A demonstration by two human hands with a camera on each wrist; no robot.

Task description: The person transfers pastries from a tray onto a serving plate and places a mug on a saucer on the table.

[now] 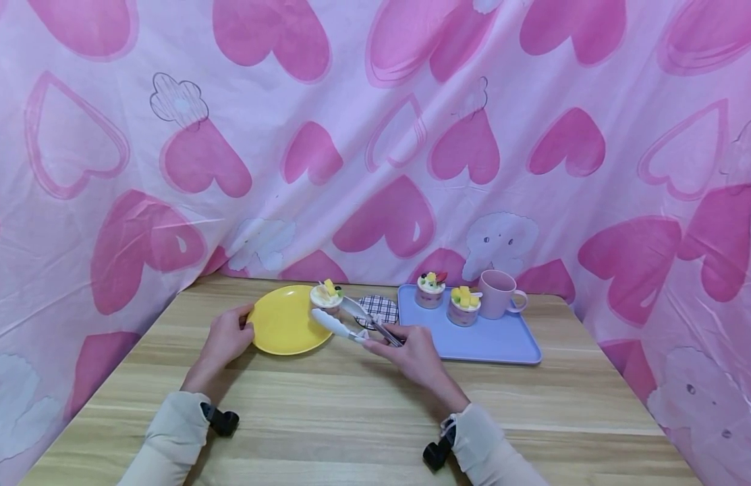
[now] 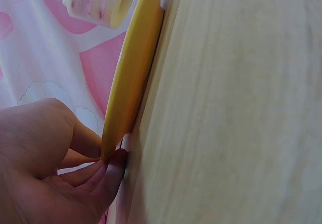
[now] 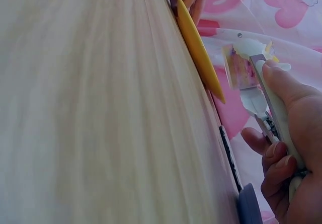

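Note:
My left hand (image 1: 228, 335) pinches the left rim of a round yellow plate (image 1: 283, 322) between thumb and fingers; the left wrist view has this plate (image 2: 130, 73) edge-on, its rim between the fingertips. In my right hand (image 1: 416, 356) is a pair of tongs (image 1: 334, 324) with white tips and metal arms. Those tips clasp a clear dessert cup (image 1: 326, 297) topped with cream and yellow fruit pieces. Seen from the right wrist, the cup (image 3: 239, 69) hangs above the level of the plate (image 3: 198, 50). From the head view it overlaps the plate's right rim.
Right of the plate lies a black-and-white checked coaster (image 1: 378, 310). A blue tray (image 1: 490, 344) beyond it bears two more dessert cups, one with strawberry (image 1: 430, 291) and one with yellow cubes (image 1: 464, 308), plus a pink mug (image 1: 496, 294). Behind the wooden table (image 1: 326, 418) hangs a pink heart-patterned cloth (image 1: 375, 135).

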